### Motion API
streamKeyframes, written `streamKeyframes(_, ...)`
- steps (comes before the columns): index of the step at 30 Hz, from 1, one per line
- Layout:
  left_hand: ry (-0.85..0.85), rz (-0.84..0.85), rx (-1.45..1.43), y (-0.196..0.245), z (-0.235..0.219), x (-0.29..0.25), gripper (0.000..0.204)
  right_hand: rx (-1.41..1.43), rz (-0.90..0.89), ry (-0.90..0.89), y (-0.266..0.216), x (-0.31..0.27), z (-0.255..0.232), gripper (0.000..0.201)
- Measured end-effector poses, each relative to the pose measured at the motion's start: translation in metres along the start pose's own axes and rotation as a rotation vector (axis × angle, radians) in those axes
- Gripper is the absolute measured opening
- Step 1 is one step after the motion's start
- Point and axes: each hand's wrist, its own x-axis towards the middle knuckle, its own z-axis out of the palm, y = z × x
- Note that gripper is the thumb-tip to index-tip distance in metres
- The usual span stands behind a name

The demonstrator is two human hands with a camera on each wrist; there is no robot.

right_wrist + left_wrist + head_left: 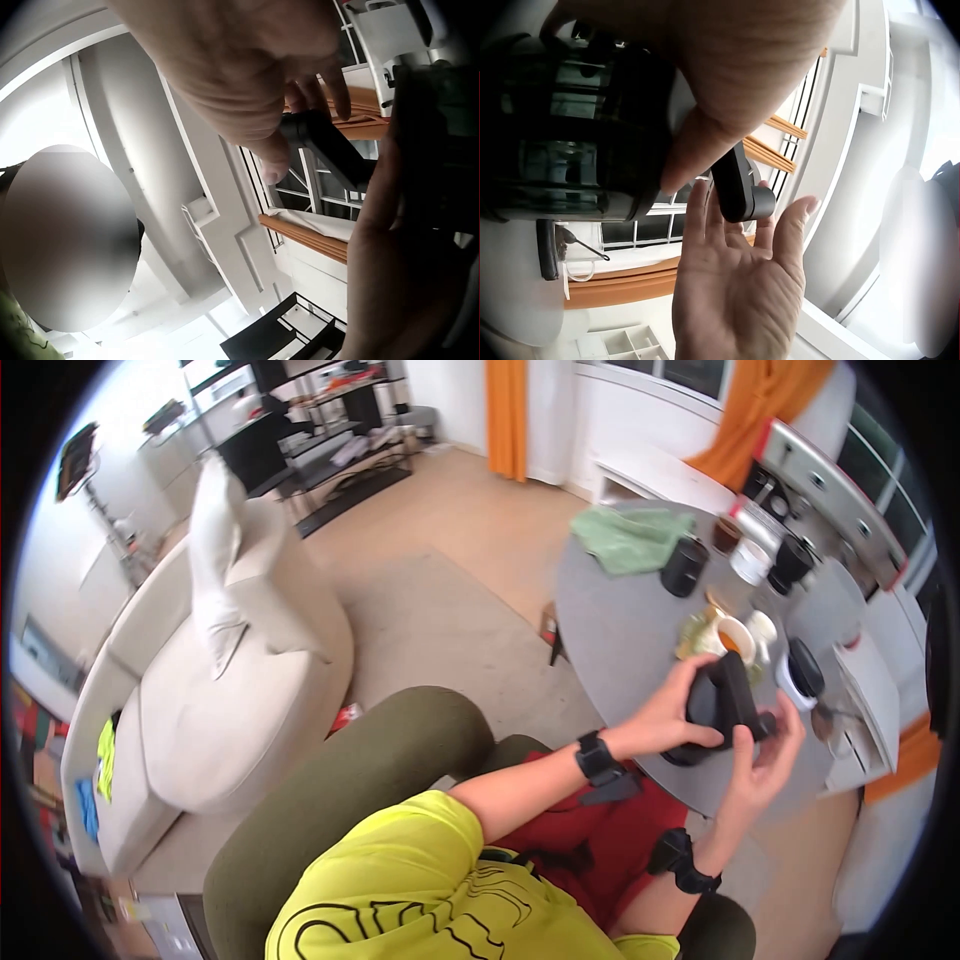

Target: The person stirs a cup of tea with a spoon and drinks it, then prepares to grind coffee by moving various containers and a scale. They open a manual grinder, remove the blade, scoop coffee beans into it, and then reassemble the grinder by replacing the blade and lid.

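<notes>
A black hand coffee grinder (704,705) is held in the air above the near part of the grey table. My left hand (655,722) grips its body from the left side. In the left wrist view the grinder's dark see-through barrel (577,142) shows close up beside the left thumb. A black crank arm with a knob (759,202) sticks out from it. My right hand (765,765) is at the knob, with the palm spread and fingers fairly straight. In the right wrist view its thumb (274,161) lies right by the crank's end.
A white cup of orange-brown liquid (733,634) stands just beyond the hands. A black-lidded container (802,672), a black canister (685,567), a white mug (750,562) and a green cloth (630,540) are on the table (610,630). A silver appliance (825,490) stands behind. A cream sofa (225,700) is at left.
</notes>
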Motion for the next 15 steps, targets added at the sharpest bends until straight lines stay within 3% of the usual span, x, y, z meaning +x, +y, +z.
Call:
streamKeyframes(9,-0.033,0.067,0.114,0.001,-0.001,0.0,0.107,0.03,0.168,-0.074,0.003,0.006,-0.019,0.033)
streamKeyframes(10,-0.029,0.145,0.193,0.001,-0.001,-0.002,0.113,0.033,0.165,-0.077,0.003,0.006,-0.017,0.033)
streamKeyframes(15,-0.029,0.136,0.232,0.004,-0.001,-0.002,0.117,-0.108,0.042,-0.069,0.006,0.001,-0.008,0.032)
